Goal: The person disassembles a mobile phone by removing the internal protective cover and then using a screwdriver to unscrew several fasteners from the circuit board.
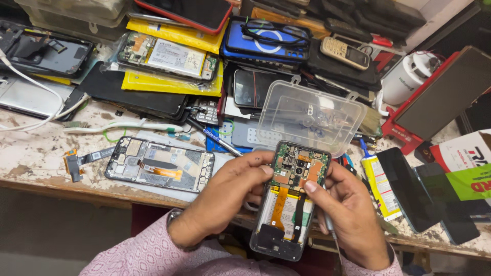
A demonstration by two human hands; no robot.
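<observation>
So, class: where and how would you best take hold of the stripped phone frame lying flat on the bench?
Pinch the phone frame by its two long outer edges, coming from above. It lies flat with its inner parts facing up, and only the rim is bare.

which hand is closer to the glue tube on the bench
Right. The right hand sits just left of the glue tube, almost beside it. The left hand is farther off, beyond the opened phone.

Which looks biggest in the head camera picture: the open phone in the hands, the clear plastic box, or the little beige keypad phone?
1. Clear plastic box
2. Open phone, close in size to the box; nearer the camera, so unsure
3. Beige keypad phone, clearly smallest
</observation>
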